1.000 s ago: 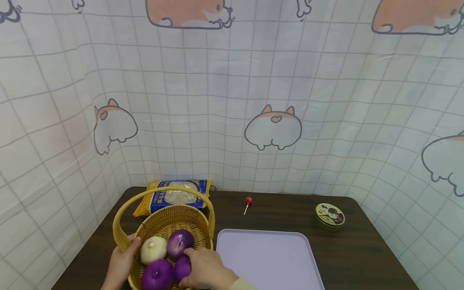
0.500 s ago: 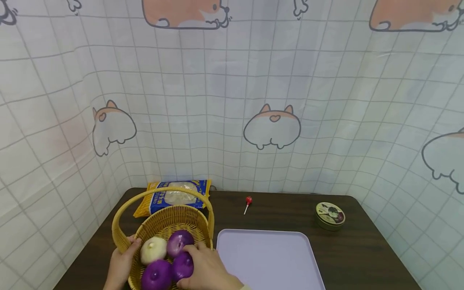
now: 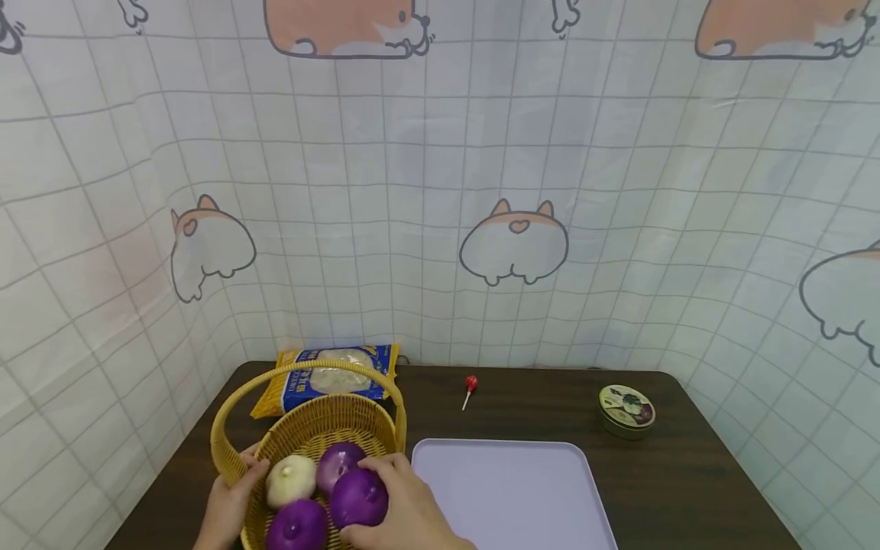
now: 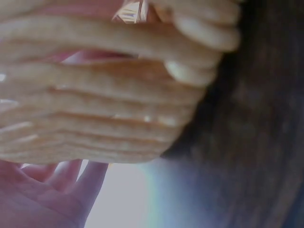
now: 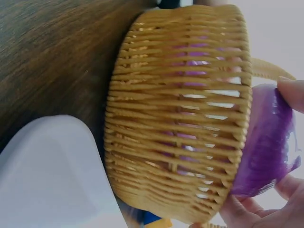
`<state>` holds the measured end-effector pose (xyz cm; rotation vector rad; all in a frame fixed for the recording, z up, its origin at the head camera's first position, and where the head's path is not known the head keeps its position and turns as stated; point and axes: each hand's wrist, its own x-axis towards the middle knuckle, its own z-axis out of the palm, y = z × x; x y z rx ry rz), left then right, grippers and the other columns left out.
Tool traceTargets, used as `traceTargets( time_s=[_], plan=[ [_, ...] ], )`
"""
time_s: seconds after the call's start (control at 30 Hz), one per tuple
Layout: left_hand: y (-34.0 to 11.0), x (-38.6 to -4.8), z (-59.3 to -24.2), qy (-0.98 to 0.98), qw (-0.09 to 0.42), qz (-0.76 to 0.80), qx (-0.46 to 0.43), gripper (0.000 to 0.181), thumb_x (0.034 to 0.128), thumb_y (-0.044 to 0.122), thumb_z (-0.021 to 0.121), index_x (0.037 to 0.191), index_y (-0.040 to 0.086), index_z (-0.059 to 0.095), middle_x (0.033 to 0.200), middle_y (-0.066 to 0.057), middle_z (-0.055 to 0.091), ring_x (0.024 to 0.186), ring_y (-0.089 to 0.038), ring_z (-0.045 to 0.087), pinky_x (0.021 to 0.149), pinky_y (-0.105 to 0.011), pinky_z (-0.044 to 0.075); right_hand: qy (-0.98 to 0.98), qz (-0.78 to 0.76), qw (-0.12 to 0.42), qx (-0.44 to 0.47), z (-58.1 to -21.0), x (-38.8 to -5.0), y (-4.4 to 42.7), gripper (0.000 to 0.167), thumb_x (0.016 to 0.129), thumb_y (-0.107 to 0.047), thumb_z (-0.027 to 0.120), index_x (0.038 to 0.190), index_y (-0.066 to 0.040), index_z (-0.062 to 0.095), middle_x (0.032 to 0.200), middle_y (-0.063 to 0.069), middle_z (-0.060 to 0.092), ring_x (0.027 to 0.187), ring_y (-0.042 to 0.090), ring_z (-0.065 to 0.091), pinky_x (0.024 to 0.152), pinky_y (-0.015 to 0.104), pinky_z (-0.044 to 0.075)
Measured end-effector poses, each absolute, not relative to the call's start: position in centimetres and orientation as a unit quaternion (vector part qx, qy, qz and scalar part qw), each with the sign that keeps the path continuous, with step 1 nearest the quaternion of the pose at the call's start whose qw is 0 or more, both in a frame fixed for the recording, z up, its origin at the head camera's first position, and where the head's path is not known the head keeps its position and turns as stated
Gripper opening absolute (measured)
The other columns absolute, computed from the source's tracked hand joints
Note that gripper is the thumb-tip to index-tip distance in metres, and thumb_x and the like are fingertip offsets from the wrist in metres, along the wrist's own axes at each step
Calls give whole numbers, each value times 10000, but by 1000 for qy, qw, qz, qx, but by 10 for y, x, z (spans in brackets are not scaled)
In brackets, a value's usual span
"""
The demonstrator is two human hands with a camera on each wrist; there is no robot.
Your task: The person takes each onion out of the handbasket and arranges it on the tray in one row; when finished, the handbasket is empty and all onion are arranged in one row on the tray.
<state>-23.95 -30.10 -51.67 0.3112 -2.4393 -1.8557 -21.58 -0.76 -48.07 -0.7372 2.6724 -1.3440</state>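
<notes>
A yellow wicker basket [image 3: 337, 414] with an arched handle stands at the front left of the table. My left hand [image 3: 230, 500] grips its left side near the handle's foot, thumb over the rim. A purple onion [image 3: 359, 498] is held between the thumb and fingers of my right hand [image 3: 407, 506]; in the right wrist view this onion [image 5: 268, 142] sticks out past the basket's rim. Inside the basket lie a white onion [image 3: 292, 481] and two more purple onions, one behind [image 3: 338, 461] and one in front [image 3: 298, 525]. Close wicker weave [image 4: 104, 104] fills much of the left wrist view.
Right of the basket lies a pale lilac tray [image 3: 509, 489]. Behind the basket is a blue and yellow food bag [image 3: 344, 378]. A red lollipop [image 3: 470, 383] lies near the back, and a round tin [image 3: 626, 412] stands at the right on the dark table [image 3: 694, 489].
My right hand has raised the purple onion from among the others, up and slightly right. The left hand keeps its grip on the basket, which stays in place.
</notes>
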Motion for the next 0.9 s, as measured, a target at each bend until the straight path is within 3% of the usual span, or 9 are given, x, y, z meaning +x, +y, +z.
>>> traceTargets(
  time_s=[0.17, 0.23, 0.3, 0.4, 0.47, 0.57, 0.67, 0.8, 0.9],
  plan=[
    [-300, -242, -519, -785, 56, -611, 85, 348, 1017, 364, 510, 910, 46, 419, 1508, -259, 348, 1344, -353, 352, 872, -109, 386, 850, -477, 13, -222, -479, -216, 5, 677, 715, -494, 808, 1310, -332, 530, 1167, -111, 471, 1010, 102, 537, 803, 333, 510],
    [-300, -242, -520, -789, 57, -606, 83, 323, 1021, 360, 502, 1055, 38, 498, 1504, -260, 355, 1343, -356, 352, 846, -70, 377, 847, -488, 7, -213, -478, -217, 12, 677, 716, -477, 809, 1315, -337, 527, 1173, -96, 477, 1021, 119, 542, 814, 347, 512],
    [-300, -243, -520, -789, 58, -606, 84, 348, 1022, 344, 504, 1057, -1, 475, 1506, -260, 351, 1346, -352, 350, 854, -69, 367, 843, -497, 8, -204, -478, -219, 18, 673, 723, -470, 807, 1320, -333, 529, 1174, -76, 483, 1029, 134, 542, 818, 354, 521],
    [-300, -242, -519, -779, 61, -619, 82, 327, 1024, 313, 506, 1021, -13, 483, 1512, -278, 324, 1358, -381, 329, 965, -181, 405, 838, -509, 14, -194, -478, -221, 28, 672, 734, -460, 805, 1332, -320, 533, 1192, -46, 495, 1033, 156, 542, 812, 354, 535],
    [-299, -241, -519, -770, 66, -629, 83, 344, 1018, 300, 521, 874, 11, 400, 1514, -273, 322, 1358, -368, 334, 978, -190, 401, 835, -514, 9, -198, -479, -223, 35, 680, 743, -442, 804, 1345, -275, 535, 1217, -19, 504, 1050, 180, 543, 809, 350, 540],
    [-298, -238, -519, -760, 66, -642, 78, 329, 1022, 300, 511, 1079, -24, 518, 1514, -269, 321, 1272, -145, 459, 917, -106, 400, 838, -505, -5, -207, -477, -227, 45, 699, 754, -428, 802, 1360, -212, 528, 1230, -5, 517, 1077, 209, 545, 818, 363, 543],
    [-298, -237, -520, -750, 68, -654, 76, 313, 1022, 296, 510, 1065, -14, 504, 1517, -260, 320, 1230, -78, 471, 833, -35, 382, 853, -477, -9, -214, -474, -229, 57, 700, 762, -441, 793, 1368, -217, 521, 1239, -8, 518, 1098, 232, 551, 827, 408, 545],
    [-296, -239, -520, -742, 79, -662, 71, 338, 1013, 271, 528, 808, 53, 371, 1515, -284, 308, 1341, -342, 369, 822, -40, 380, 874, -436, -13, -212, -472, -232, 72, 702, 757, -467, 790, 1369, -257, 519, 1249, -4, 515, 1092, 249, 561, 817, 461, 545],
    [-295, -239, -520, -745, 84, -659, 71, 334, 1012, 261, 528, 816, 32, 385, 1507, -299, 309, 1358, -412, 318, 916, -134, 397, 880, -428, -26, -204, -474, -237, 79, 718, 750, -465, 799, 1369, -233, 519, 1245, 9, 527, 1090, 262, 568, 822, 480, 541]
  ],
)
